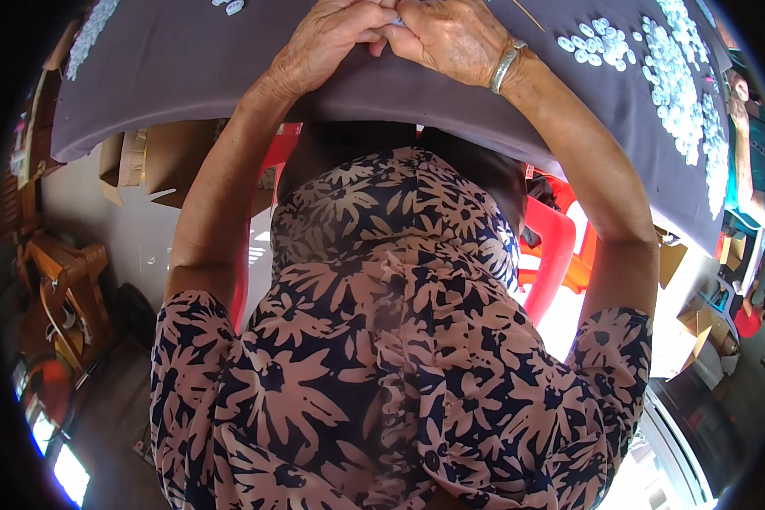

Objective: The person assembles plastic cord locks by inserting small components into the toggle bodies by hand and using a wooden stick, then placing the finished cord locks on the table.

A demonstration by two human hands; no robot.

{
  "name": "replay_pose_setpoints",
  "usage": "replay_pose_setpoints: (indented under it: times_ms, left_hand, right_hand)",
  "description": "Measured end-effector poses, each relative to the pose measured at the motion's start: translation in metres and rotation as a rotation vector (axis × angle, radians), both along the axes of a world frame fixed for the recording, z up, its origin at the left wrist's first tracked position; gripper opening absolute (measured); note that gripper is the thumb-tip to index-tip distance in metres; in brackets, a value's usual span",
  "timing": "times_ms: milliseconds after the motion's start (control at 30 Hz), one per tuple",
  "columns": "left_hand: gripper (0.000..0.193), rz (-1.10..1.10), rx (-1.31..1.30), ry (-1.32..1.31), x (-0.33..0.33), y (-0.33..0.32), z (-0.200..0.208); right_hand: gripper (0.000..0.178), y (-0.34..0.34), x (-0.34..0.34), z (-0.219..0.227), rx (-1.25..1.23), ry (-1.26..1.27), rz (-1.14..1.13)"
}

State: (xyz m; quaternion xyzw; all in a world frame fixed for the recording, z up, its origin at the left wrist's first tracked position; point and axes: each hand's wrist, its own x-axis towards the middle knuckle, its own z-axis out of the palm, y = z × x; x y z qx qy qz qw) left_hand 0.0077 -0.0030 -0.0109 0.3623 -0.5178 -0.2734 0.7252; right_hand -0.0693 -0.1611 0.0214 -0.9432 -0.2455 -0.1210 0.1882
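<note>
At twelve o'clock, close to the upper edge of the view, the left hand point(336, 38) and right hand point(457, 38) are together, fingers curled inward and tips meeting. They appear clamped on a small pale piece point(397, 21), just visible between them; the fingers hide most of it, so I cannot tell its shape or which hand bears the grip. A silver bracelet point(507, 66) circles the right wrist.

The step in hand looks like fine fingertip work on that piece. The next move seems to call for a steady pinch from one hand, leaving the other free to adjust.

Beneath the hands spreads a dark purple-grey tablecloth point(187, 81). At one o'clock a thin brown stick point(529, 14) lies on it, apart from the right hand. Between one and two o'clock sits a loose cluster of pale oval discs point(599, 44), and at two a larger disc heap point(676, 93) runs toward the table edge. A few discs point(229, 6) lie at eleven, and a narrow band of small pale pieces point(92, 36) at ten.

Farther out, a cardboard box point(183, 161) stands below the table at ten, a red plastic chair point(551, 268) shows at three, and a co-worker's teal-clad arm point(744, 157) appears between two and three.
</note>
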Motion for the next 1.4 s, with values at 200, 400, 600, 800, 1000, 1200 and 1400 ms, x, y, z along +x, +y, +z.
replay_pose_setpoints:
  times_ms: [200, 400, 600, 800, 1000, 1200, 1400]
  left_hand:
    - [0.042, 0.298, 0.569, 0.184, -0.018, 0.005, 0.028]
    - [0.036, 0.251, 0.466, 0.207, -0.011, 0.005, 0.021]
    - [0.032, -0.115, -0.071, 0.31, 0.007, -0.001, -0.013]
    - [0.026, -0.089, -0.086, 0.226, 0.013, -0.001, -0.013]
    - [0.026, 0.285, 0.337, 0.258, -0.01, -0.004, 0.008]
    - [0.042, 0.389, 0.531, 0.041, -0.015, 0.0, 0.049]
    - [0.043, 0.351, 0.611, -0.082, -0.012, 0.007, 0.069]
  right_hand:
    - [0.032, -0.001, 0.002, 0.003, -0.08, -0.026, 0.011]
    - [0.034, -0.002, 0.007, 0.006, -0.053, -0.067, 0.027]
    - [0.037, 0.003, 0.013, 0.009, -0.051, -0.007, 0.028]
    - [0.036, 0.007, 0.011, 0.011, -0.032, -0.096, 0.023]
    - [0.033, -0.017, 0.029, -0.026, -0.034, -0.256, 0.098]
    - [0.029, -0.008, 0.021, -0.007, 0.029, -0.222, -0.024]
    - [0.021, -0.011, 0.019, -0.006, 0.257, -0.214, 0.054]
